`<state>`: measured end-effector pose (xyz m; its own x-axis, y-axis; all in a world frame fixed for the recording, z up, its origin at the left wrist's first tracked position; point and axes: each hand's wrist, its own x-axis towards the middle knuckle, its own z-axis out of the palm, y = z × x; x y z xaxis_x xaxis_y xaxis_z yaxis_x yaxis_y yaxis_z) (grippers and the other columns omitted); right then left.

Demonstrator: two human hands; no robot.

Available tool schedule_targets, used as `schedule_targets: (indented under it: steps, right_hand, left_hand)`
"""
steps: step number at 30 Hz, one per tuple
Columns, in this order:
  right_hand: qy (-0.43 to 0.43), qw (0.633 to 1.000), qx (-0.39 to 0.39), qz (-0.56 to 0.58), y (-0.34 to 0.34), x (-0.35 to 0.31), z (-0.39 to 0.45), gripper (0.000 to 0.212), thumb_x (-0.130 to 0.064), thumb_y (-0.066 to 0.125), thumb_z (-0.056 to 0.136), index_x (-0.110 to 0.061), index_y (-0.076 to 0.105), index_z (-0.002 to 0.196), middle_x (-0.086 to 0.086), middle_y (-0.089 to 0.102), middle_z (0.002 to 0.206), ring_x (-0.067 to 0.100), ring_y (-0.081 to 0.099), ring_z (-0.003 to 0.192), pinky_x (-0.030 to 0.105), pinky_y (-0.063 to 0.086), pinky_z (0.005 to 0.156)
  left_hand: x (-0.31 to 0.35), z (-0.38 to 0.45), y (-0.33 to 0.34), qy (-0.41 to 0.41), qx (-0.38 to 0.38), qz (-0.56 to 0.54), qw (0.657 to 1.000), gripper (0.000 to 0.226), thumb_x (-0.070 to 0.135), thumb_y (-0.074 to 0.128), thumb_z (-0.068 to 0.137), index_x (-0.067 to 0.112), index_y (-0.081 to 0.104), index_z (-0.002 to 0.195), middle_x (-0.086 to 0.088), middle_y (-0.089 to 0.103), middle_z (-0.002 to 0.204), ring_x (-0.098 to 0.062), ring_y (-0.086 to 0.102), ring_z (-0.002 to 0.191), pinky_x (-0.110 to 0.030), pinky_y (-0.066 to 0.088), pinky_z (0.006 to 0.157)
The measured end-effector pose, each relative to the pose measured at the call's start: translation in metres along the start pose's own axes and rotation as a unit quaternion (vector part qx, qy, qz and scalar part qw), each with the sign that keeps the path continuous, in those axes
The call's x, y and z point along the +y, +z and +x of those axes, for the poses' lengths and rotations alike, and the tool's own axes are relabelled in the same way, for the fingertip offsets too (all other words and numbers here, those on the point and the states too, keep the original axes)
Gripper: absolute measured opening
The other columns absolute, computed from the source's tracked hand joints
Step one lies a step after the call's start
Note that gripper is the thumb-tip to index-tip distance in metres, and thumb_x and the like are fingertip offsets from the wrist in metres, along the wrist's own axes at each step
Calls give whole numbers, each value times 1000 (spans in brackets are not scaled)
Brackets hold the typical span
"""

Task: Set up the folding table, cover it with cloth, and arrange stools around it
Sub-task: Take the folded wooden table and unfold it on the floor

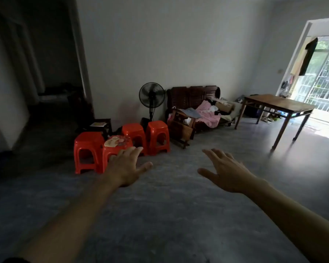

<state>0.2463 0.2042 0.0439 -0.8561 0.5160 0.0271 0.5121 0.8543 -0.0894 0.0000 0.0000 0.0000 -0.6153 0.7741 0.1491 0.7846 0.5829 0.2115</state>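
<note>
Several red plastic stools (157,136) stand grouped on the grey floor near the back wall. One of them (117,147) carries a folded patterned cloth (115,141) on its seat. My left hand (126,168) reaches forward with spread fingers and overlaps that stool in the view; it holds nothing. My right hand (223,170) is stretched out over bare floor, fingers apart and empty. A wooden table (277,105) stands on its legs at the right, by the bright balcony door. No folded table shows in the view.
A black standing fan (151,95) and a dark wooden bench (195,109) piled with pink cloth line the back wall. A small dark side table (101,125) stands behind the stools. A dark doorway opens at left. Bare floor lies around my hands.
</note>
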Motion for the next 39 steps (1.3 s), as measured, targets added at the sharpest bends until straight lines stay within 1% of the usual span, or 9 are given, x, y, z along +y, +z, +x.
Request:
schedule_targets:
  steps: [5,11,14,18,24,28,33,35,39]
  right_hand:
    - [22,1000,-16,-15,12,21,35,89,-82,25,81,-34,7,155,0,11,164,26,18,147,57,32,110]
    - [27,999,-16,25,41,54,110,90,-82,26,80,-36,7,155,-1,8,164,25,15,149,57,30,113]
    - [17,999,-6,38,54,73,162,94,-86,18,75,-35,7,154,0,9,164,26,15,149,58,28,113]
    - [4,999,-12,34,52,104,234,85,-81,26,84,-36,5,154,1,4,165,28,12,149,59,26,113]
    - [2,999,-6,42,36,139,333,85,-80,27,85,-36,7,155,1,5,165,27,10,150,58,24,115]
    - [9,999,-19,37,45,152,400,84,-79,27,86,-36,7,155,-1,5,165,26,10,150,56,24,116]
    - [16,999,-43,-1,57,166,496,85,-81,26,85,-35,7,154,0,4,164,27,10,150,61,25,113]
    - [17,999,-33,-13,51,168,536,83,-80,27,85,-35,10,154,0,8,164,26,12,149,60,26,113]
    - [30,999,-12,-18,32,168,619,79,-77,29,88,-35,14,153,0,13,163,25,16,148,57,27,113]
  left_hand:
    - [4,40,28,27,4,11,1000,86,79,27,87,28,15,156,0,20,164,-21,22,148,-51,27,113]
    - [8,110,61,28,-45,24,998,86,80,22,86,32,12,156,1,15,165,-21,19,149,-53,24,116]
    - [5,156,70,25,-44,55,997,90,85,14,81,34,14,156,1,15,165,-21,18,149,-55,21,116]
    - [14,231,73,29,-53,95,994,103,90,-4,68,38,13,155,0,13,165,-24,15,150,-56,19,117]
    - [21,341,82,38,-38,93,994,91,87,6,78,40,15,155,3,15,165,-23,15,150,-55,16,118]
    - [7,412,102,42,-30,78,996,104,91,-9,67,40,18,154,3,17,164,-20,18,149,-54,20,117]
    - [-23,517,129,53,-65,64,994,88,86,12,80,38,20,154,2,15,165,-22,15,149,-56,17,117]
    - [-37,564,132,58,-58,55,995,82,82,20,86,36,23,153,1,16,164,-22,16,149,-56,19,116]
    - [-67,652,124,70,-24,39,996,81,81,21,86,35,26,153,2,23,162,-21,22,147,-55,24,115]
